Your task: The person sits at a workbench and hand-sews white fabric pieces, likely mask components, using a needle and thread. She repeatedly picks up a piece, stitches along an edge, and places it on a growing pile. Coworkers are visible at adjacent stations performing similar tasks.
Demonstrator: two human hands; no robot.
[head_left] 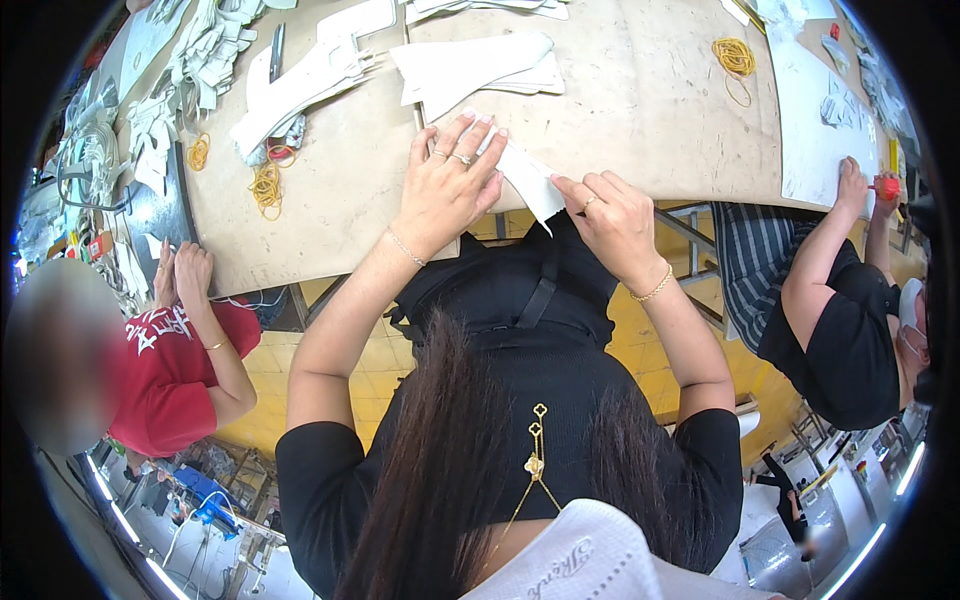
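A white, flat piece of material point(530, 182), fabric or thin leather by its look, lies at the table's near edge, its pointed end hanging slightly over. My left hand point(452, 180) rests flat on its upper left part, fingers stretched out and covering some of it. At its right edge, my right hand point(612, 222) pinches the piece between thumb and curled fingers. Just beyond my left hand sits a stack of similar white cut pieces point(480, 70).
More white pieces point(305, 90) lie to the left, near yellow rubber bands point(266, 190). Another rubber band bundle point(735, 58) is at the far right of the brown-topped table point(660, 110). A co-worker in red point(185, 370) sits at left, another in black point(840, 320) at right.
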